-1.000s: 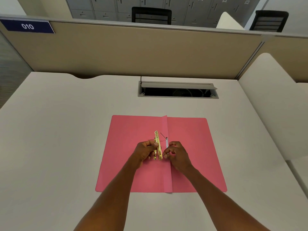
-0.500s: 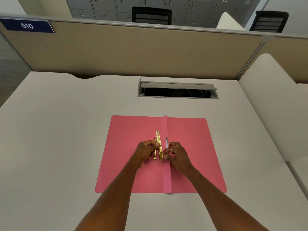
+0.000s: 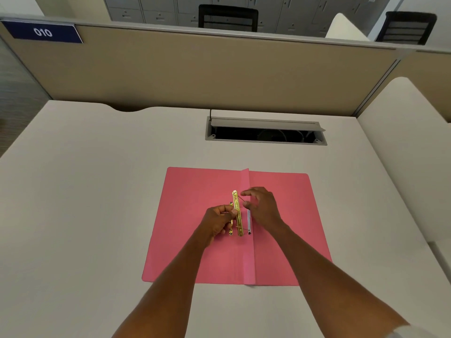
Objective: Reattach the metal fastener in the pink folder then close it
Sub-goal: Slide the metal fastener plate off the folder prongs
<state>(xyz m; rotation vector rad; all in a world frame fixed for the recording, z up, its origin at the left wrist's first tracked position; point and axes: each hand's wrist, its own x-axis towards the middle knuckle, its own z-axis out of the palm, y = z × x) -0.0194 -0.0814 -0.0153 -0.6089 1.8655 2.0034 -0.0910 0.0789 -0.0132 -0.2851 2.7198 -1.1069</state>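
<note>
The pink folder [image 3: 190,215] lies open and flat on the desk, its spine fold running down the middle. A gold metal fastener bar [image 3: 237,211] stands on edge just left of the spine, pinched by my left hand [image 3: 218,222]. A second short gold piece [image 3: 230,231] shows beside my left fingers. Two thin prongs run from the bar to a white strip [image 3: 248,222] on the spine. My right hand [image 3: 262,206] hovers over the spine near the upper prong, thumb and forefinger apart, holding nothing that I can see.
A cable hatch [image 3: 266,131] with its lid raised sits in the desk beyond the folder. A beige partition [image 3: 195,67] bounds the far edge, with a "010" label [image 3: 42,32]. A white divider [image 3: 400,147] rises on the right.
My right hand has let go near the lower part of the strip and moved up toward the upper prong, fingers spread. The left hand keeps its hold on the gold bar.
</note>
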